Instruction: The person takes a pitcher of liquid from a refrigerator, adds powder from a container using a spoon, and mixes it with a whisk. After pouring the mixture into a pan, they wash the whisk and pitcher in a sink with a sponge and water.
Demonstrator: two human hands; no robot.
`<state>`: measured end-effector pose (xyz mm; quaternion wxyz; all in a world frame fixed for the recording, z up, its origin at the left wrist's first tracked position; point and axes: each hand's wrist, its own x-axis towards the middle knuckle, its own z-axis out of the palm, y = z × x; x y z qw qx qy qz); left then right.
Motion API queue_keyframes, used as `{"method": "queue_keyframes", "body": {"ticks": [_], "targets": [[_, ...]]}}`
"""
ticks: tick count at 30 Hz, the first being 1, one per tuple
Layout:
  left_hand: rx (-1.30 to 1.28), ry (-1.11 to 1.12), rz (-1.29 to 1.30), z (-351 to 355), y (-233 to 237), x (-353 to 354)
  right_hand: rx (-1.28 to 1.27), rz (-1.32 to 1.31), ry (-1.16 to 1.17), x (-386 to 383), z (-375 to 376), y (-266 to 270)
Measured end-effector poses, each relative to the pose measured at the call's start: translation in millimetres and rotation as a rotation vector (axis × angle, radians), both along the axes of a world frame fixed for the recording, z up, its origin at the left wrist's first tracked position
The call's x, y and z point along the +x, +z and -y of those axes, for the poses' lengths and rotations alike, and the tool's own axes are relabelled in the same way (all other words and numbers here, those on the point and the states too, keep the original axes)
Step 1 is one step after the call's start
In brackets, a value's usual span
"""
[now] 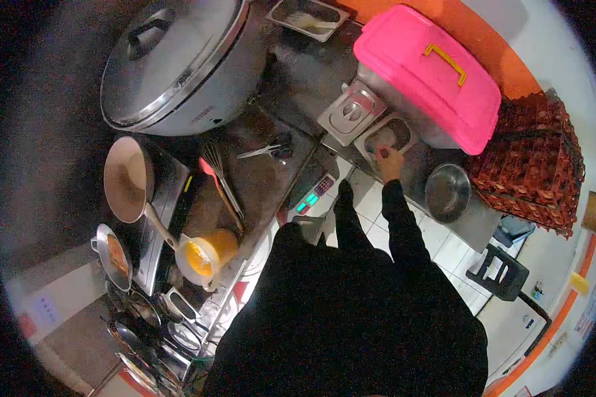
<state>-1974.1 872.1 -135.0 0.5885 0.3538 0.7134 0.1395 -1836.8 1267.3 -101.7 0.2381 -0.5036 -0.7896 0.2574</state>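
Note:
My right hand (390,164) reaches over the near rim of a small steel food pan (412,133). Its fingers are bunched together just above some pale contents (381,137) in the pan; what they pinch, if anything, is too small to make out. Beside that pan, on its left, sits a similar pan under a steel lid (352,116) with a knob. A round metal bowl (447,193) stands to the right of my sleeve. My left hand does not show. A digital scale (316,194) with a lit green display lies left of the pans.
Behind the pans is a pink-lidded box (430,73); stacked egg trays (526,162) stand right. Leftward are a large lidded cooker (179,66), a frying pan (127,178), a whisk (220,172) and a jug of yellow liquid (208,258). A black stool (500,272) is lower right.

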Motion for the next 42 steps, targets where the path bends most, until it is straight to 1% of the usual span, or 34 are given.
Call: {"method": "queue_keyframes", "body": {"ticks": [1,2,3,4,6,10,12,13,15,18,19,21,23,24,26,27,29,30,31,32,33,34,35,36,37,38,39,40,42], "targets": [[-0.028,-0.024,-0.044,-8,8,0,0.002,0.001,0.001,7,0,-7],[-0.049,-0.039,-0.082,-18,19,0,-0.027,-0.074,-0.069,17,-2,-25],[-0.057,-0.048,-0.106,-24,27,0,-0.057,-0.15,-0.138,21,0,-24],[-0.064,-0.055,-0.127,-29,35,0,-0.054,-0.149,-0.134,25,3,-23],[-0.064,-0.062,-0.162,-37,50,-1,-0.449,-0.782,-0.288,25,12,7],[-0.04,-0.057,-0.222,-41,72,-4,-0.48,-0.745,-0.306,35,14,9],[-0.026,-0.048,-0.247,-37,80,-5,-0.469,-0.459,-0.282,34,18,14],[-0.018,-0.041,-0.259,-34,83,-6,-0.467,-0.456,-0.266,33,22,15],[-0.004,-0.018,-0.283,-26,89,-7,-0.563,-0.599,-0.47,25,32,31],[0.007,0.021,-0.321,-9,98,-8,-0.125,-0.491,-0.156,66,-5,-91],[0.008,0.037,-0.333,-2,101,-8,-0.125,-0.493,-0.131,54,6,-69],[0.003,0.072,-0.36,16,108,-7,-0.469,-0.921,-0.398,29,41,20],[-0.017,0.124,-0.388,39,115,-6,-0.62,-0.87,-0.39,14,65,66],[-0.032,0.16,-0.401,51,119,-5,-0.653,-0.859,-0.338,2,81,83],[-0.071,0.23,-0.417,77,127,0,-0.691,-1.041,-0.164,-25,118,112],[-0.097,0.263,-0.427,89,129,4,-0.732,-1.029,-0.115,-43,139,127],[-0.108,0.364,-0.483,110,135,10,-0.758,-0.832,0.089,-73,190,150],[-0.058,0.485,-0.576,118,140,18,-0.162,-0.561,0.478,-83,209,139],[-0.067,0.519,-0.578,128,138,21,-0.979,-0.952,0.227,-105,238,151],[0.013,0.558,-0.615,138,133,24,-0.989,-0.87,0.361,-122,266,164],[0.096,0.593,-0.655,146,130,26,-0.821,-0.682,0.535,-136,293,174],[0.115,0.64,-0.668,153,129,31,-0.946,-0.676,0.564,-149,317,181],[0.107,0.661,-0.672,157,133,32,-0.926,-0.693,0.656,-162,337,168],[0.107,0.675,-0.687,160,141,34,-0.852,-0.68,0.763,-172,356,161],[0.106,0.685,-0.699,163,144,37,-0.489,-0.575,0.956,-179,366,151],[0.101,0.697,-0.7,165,144,40,-0.288,-0.514,1.053,-187,374,144],[0.107,0.755,-0.699,168,142,43,-0.084,-0.449,1.139,-191,380,139],[0.113,0.809,-0.698,170,141,46,-0.089,-0.447,1.145,-191,380,134],[0.125,0.8,-0.701,173,140,45,-0.323,-0.497,0.988,-189,373,131]]}}
